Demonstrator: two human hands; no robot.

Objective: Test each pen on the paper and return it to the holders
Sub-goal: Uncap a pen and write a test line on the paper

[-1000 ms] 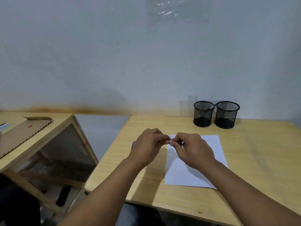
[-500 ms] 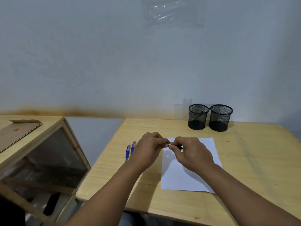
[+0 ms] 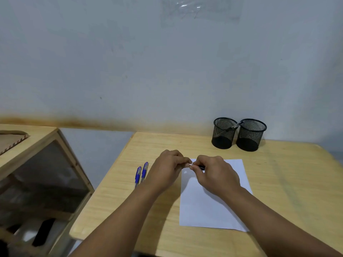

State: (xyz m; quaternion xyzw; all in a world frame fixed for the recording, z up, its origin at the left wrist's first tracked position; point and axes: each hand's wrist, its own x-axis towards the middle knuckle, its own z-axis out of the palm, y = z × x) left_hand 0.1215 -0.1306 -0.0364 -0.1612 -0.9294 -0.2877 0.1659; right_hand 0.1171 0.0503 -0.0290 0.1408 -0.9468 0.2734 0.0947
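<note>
A white sheet of paper (image 3: 213, 201) lies on the wooden desk (image 3: 287, 182). Above its top left corner both hands meet on one pen (image 3: 201, 167). My right hand (image 3: 216, 174) grips its dark barrel, and my left hand (image 3: 168, 168) pinches its pale end. Most of this pen is hidden by the fingers. Two blue pens (image 3: 141, 174) lie side by side on the desk left of my left hand. Two black mesh holders (image 3: 223, 133) (image 3: 250, 135) stand at the back of the desk, with one pen (image 3: 233, 127) leaning in the left holder.
A wooden cabinet (image 3: 37, 164) with a dark glass side stands left of the desk, with a gap between them. A piece of cardboard (image 3: 11, 140) lies on its top. The wall rises right behind the holders.
The camera has tilted up and the scene has slid down in the frame, which brought the two blue pens into view. Both hands stay together on the pen.
</note>
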